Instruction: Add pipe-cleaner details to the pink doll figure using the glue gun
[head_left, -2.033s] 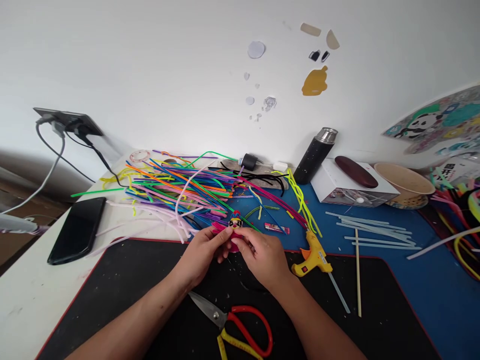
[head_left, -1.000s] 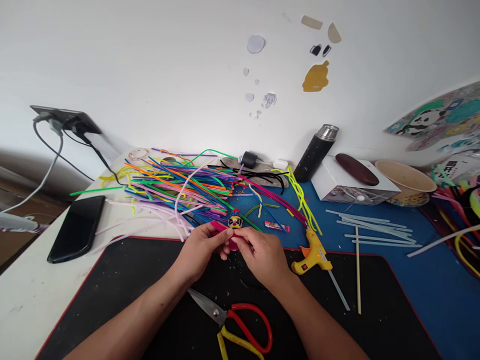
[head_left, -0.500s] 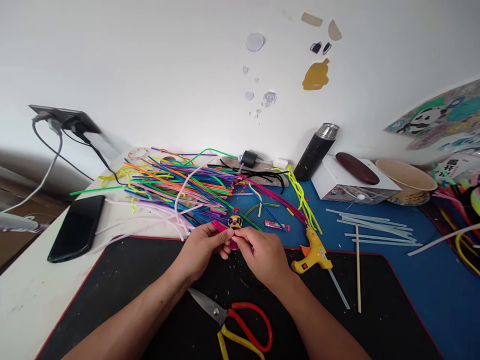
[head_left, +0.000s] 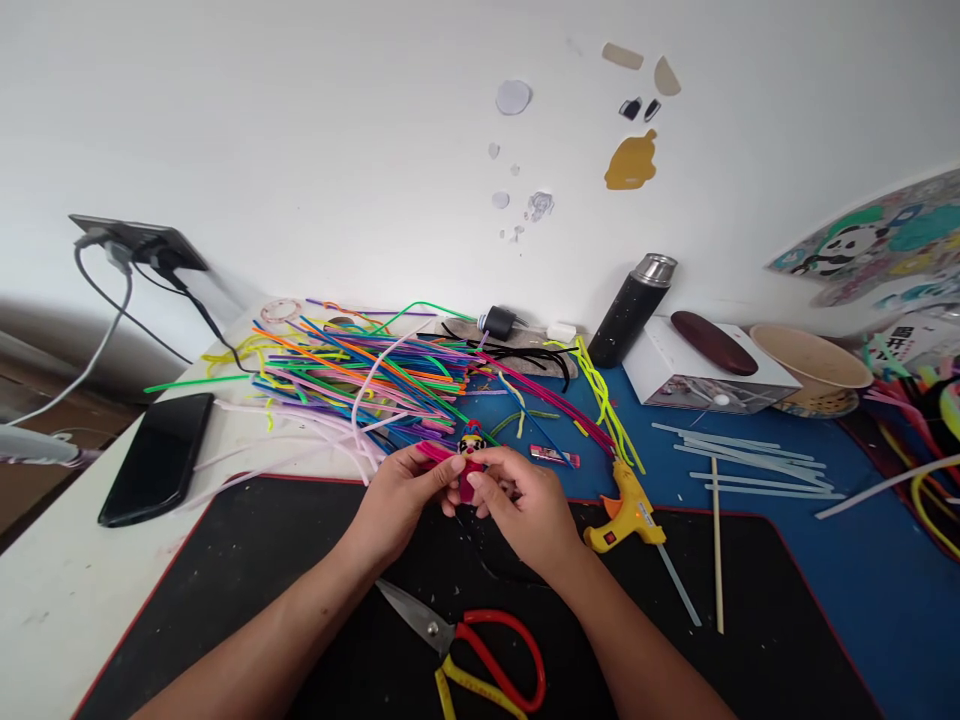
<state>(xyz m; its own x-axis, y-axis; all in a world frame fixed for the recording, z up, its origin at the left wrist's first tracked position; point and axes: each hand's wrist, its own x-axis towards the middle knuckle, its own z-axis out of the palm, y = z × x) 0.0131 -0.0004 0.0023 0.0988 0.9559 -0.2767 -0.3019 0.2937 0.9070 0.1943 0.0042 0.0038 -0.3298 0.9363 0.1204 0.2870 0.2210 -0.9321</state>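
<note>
Between my two hands is a small figure (head_left: pixel 472 446) with a painted black, white and yellow face, a blue and red top and a magenta body. My left hand (head_left: pixel 405 492) is closed on the figure's left side, with magenta pipe cleaner (head_left: pixel 435 452) showing above its fingers. Thumb and fingers of my right hand (head_left: pixel 531 505) pinch the figure from the other side. Both hands hide much of the body. Below them, on the black mat (head_left: pixel 300 560), lie scissors (head_left: pixel 450 632) with one red and one yellow handle.
Behind the hands lies a heap of coloured pipe cleaners (head_left: pixel 375 370). A yellow glue gun (head_left: pixel 628 512), a wooden stick (head_left: pixel 717 545) and several glue sticks (head_left: pixel 750 455) lie to the right. A black flask (head_left: pixel 630 315) stands near the wall; a phone (head_left: pixel 157 460) lies left.
The fingers of my right hand have shifted around the figure, and more of its magenta body shows between the hands. The camera view has tilted up slightly.
</note>
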